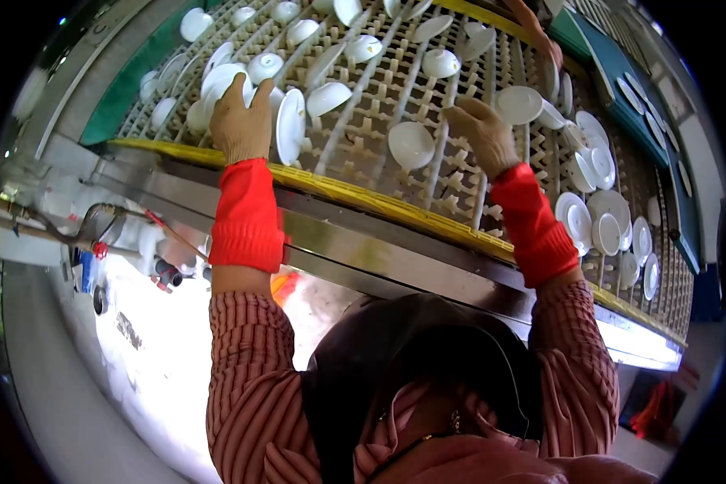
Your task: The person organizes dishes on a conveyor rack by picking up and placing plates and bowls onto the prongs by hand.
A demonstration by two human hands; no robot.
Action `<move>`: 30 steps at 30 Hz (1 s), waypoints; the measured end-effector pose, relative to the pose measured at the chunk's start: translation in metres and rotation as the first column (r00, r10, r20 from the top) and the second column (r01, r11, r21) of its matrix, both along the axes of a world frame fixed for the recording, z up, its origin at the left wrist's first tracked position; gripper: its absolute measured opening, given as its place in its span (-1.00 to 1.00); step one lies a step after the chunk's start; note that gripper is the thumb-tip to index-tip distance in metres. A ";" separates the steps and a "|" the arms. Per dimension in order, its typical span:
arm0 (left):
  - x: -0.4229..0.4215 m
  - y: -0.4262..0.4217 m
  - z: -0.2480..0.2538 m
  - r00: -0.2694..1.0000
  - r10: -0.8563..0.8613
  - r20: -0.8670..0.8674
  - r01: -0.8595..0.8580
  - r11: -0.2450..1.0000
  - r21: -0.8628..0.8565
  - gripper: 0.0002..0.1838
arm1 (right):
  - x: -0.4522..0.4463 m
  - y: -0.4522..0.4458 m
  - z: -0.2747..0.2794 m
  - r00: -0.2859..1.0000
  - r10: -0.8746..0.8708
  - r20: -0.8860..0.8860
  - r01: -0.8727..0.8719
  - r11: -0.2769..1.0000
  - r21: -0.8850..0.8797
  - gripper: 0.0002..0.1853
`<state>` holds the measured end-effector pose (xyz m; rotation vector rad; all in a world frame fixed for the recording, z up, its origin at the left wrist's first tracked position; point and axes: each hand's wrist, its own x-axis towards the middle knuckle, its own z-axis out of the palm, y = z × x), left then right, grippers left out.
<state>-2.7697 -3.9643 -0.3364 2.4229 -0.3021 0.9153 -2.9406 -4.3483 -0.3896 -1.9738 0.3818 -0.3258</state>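
Observation:
My left hand (242,121), in a tan glove with a red cuff, has its fingers on a white dish (220,79) among several others at the belt's left part. Just right of it a white plate (290,127) stands on edge. My right hand (482,133), gloved the same way, is over the pegged conveyor belt (371,153). Its fingertips point left, near a round white dish (411,146), and whether they hold anything is hidden. A white plate (519,105) lies just to its upper right.
Bowls and plates are spread over the belt, with a cluster (597,161) at right. A yellow edge strip (363,198) and metal rail run along the near side. Another person's hand (536,36) reaches in at the top right. More plates (642,101) stand on a teal surface.

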 end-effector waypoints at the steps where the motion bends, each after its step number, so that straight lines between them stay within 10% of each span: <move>1: -0.005 -0.007 0.003 0.996 -0.059 0.060 0.054 0.995 0.082 -0.29 | -0.025 -0.012 0.012 0.996 -0.086 -0.015 0.080 0.973 -0.218 -0.51; 6: -0.040 -0.073 0.016 0.829 -0.547 0.119 0.414 0.742 0.527 -0.29 | -0.114 -0.141 -0.021 0.915 -0.402 -0.030 0.218 0.558 -0.801 -0.12; 11: -0.033 -0.115 0.007 0.927 -0.345 -0.145 0.340 0.613 0.713 -0.33 | -0.187 -0.144 -0.022 0.894 -0.437 -0.103 0.094 0.406 -0.909 0.09; 19: -0.049 -0.154 -0.020 0.810 -0.573 -0.123 0.509 0.584 0.632 -0.36 | -0.176 -0.201 -0.025 0.829 -0.522 -0.200 0.257 0.675 -0.691 -0.10; 22: -0.052 -0.155 -0.010 0.883 -0.415 -0.219 0.442 0.578 0.686 -0.33 | -0.141 -0.201 -0.027 0.770 -0.550 -0.325 0.139 0.642 -0.754 -0.24; 24: -0.040 -0.148 -0.006 0.944 -0.277 -0.176 0.313 0.596 0.740 -0.31 | -0.124 -0.186 -0.021 0.831 -0.514 -0.213 0.279 0.715 -0.641 -0.41; 26: -0.025 -0.136 -0.006 0.963 -0.204 -0.173 0.265 0.639 0.722 -0.33 | -0.105 -0.190 -0.021 0.999 -0.026 -0.021 0.002 0.680 -0.733 -0.51; 30: -0.007 -0.119 0.000 0.991 -0.089 -0.097 0.131 0.635 0.761 -0.47 | -0.036 -0.117 0.025 0.938 0.093 0.334 0.199 0.644 -0.738 -0.71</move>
